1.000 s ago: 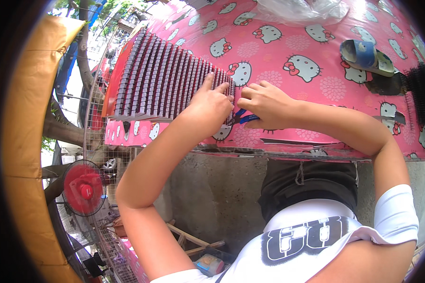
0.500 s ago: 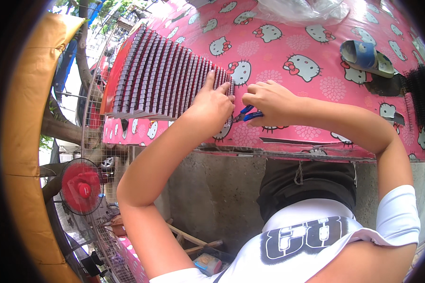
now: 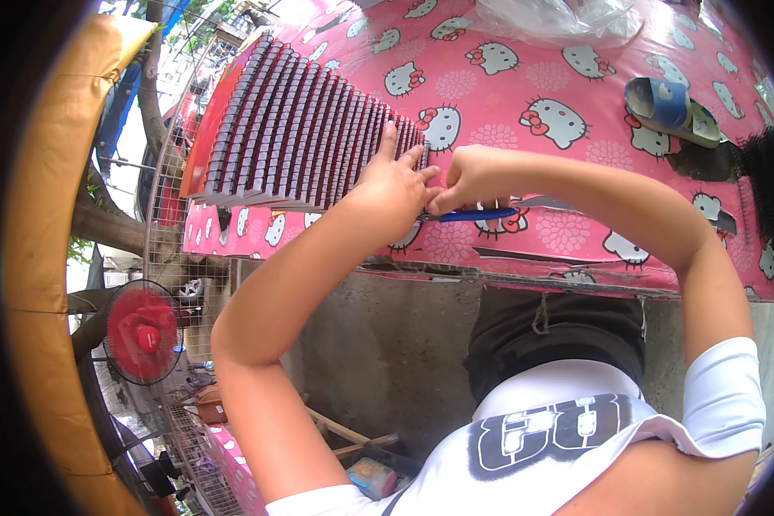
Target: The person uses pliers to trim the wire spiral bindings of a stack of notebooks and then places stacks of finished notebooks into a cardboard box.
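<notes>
One row of ring-bound books [image 3: 297, 125] lies at ten o'clock from the right hand [image 3: 473, 176], as I watch from my distant seat. It stands on the pink patterned surface [image 3: 512, 133], bindings upward. Its long axis stretches off toward nine, while at the near end the bindings run roughly from twelve to six. The left hand [image 3: 393, 185] is nearer: it rests over the last bindings, fingers spread, the longest pointing to twelve. The right hand's grip is closed, fingers curled, thumb tip right by the left hand's edge. Blue-handled pliers [image 3: 482, 214] lie just below it at six, handles pointing to three and head to nine. I take the curled fingers to be holding them, though the palm is hidden and I can't be fully sure. Farther off I see a clear plastic bag [image 3: 563, 24] at one o'clock, a blue sandal [image 3: 669, 107] between two and three, and a black brush [image 3: 764, 193] at three.
</notes>
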### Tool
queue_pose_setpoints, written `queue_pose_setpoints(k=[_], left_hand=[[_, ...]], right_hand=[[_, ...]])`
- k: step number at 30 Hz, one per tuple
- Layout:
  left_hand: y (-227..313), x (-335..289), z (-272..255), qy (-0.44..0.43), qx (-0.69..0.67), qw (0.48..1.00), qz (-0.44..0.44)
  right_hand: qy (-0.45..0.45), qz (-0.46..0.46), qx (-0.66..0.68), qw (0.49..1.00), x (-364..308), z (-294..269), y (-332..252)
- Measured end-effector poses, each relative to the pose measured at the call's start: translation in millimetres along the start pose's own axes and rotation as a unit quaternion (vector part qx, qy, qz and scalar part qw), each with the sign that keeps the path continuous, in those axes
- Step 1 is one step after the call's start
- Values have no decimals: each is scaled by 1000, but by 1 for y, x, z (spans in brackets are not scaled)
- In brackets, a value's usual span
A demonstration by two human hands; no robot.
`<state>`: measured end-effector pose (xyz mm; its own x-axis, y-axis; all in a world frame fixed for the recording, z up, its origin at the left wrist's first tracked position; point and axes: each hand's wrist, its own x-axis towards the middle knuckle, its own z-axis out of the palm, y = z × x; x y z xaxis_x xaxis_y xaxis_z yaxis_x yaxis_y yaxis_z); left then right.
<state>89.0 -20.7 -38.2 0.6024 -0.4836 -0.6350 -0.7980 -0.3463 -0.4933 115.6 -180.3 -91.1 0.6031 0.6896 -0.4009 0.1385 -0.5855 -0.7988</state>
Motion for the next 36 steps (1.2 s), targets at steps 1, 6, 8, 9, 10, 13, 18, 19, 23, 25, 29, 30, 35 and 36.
queue_pose_setpoints(k=[1,6,8,9,10,13,18,19,23,25,29,30,35,36], left_hand=[[1,0,1,-16,5,1000,1],[1,3,-4,-31,23,999,1],[0,2,-5,-31,19,999,3],[0,2,-6,-33,20,999,4],[0,2,-7,-34,20,999,5],[1,4,-4,-35,24,999,5],[1,4,-8,-51,18,999,1],[1,4,-12,-59,13,998,3],[1,4,-10,-55,20,998,7],[2,4,2,-21,22,1000,4],[3,3,-4,-16,30,999,1],[3,3,-4,-14,26,1000,-1],[2,3,1,1,12,1000,-1],[3,3,1,0,15,1000,-3]], right_hand=[[17,-22,-66,997,-4,4,-5],[191,-192,-275,922,-13,24,20],[274,-263,-302,874,-5,35,37],[292,-278,-306,862,0,39,41],[311,-293,-310,849,4,42,45],[263,-262,-262,891,6,41,42],[-3,15,-22,1000,7,0,1],[-30,32,60,997,8,-4,5],[5,-12,-55,998,7,8,-2],[70,-73,-230,968,-3,17,-7],[226,-227,-374,871,-4,33,30],[238,-231,-370,868,-3,36,34],[310,-290,-353,834,8,49,44],[293,-286,-334,849,9,49,43]])
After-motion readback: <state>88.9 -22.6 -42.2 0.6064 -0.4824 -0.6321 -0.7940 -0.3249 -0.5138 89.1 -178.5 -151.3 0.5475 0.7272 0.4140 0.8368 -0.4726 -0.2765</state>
